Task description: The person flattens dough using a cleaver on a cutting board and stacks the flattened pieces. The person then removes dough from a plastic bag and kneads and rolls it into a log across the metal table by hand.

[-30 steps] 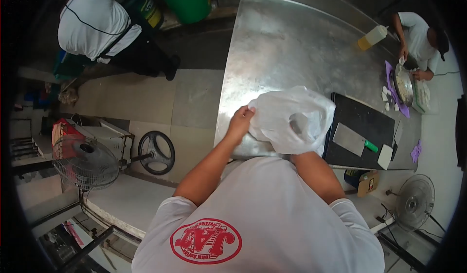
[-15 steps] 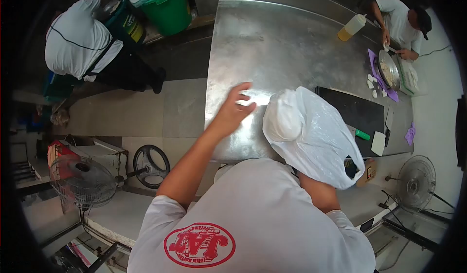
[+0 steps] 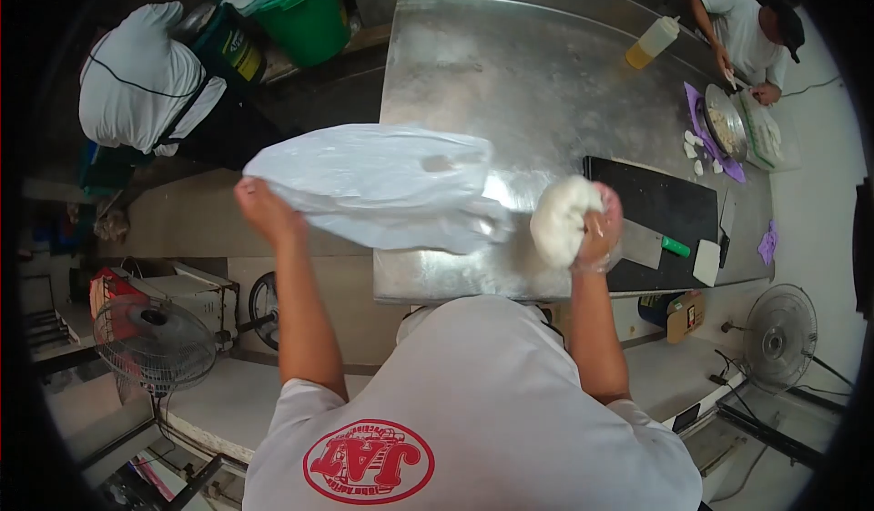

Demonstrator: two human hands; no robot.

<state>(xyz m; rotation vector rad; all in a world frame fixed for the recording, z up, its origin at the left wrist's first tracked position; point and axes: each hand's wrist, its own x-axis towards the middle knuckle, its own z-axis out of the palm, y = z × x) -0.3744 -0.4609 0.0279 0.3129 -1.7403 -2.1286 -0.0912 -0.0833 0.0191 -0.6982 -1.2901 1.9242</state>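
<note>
My left hand is closed on the end of a white plastic bag, which stretches to the right over the edge of the steel table. In my right hand, which wears a clear plastic glove, is a lump of white dough. The dough is held above the table, just left of the black board. On that board lie a wide metal blade with a green handle and a white scraper.
A bottle of yellow liquid is at the back of the table. A co-worker handles food over a metal bowl at right. Another person stands at left near a green bin. Fans flank the scene.
The bag has come off my right hand and moved left in my left hand, which was open half a second ago. The dough in my right hand is now uncovered.
</note>
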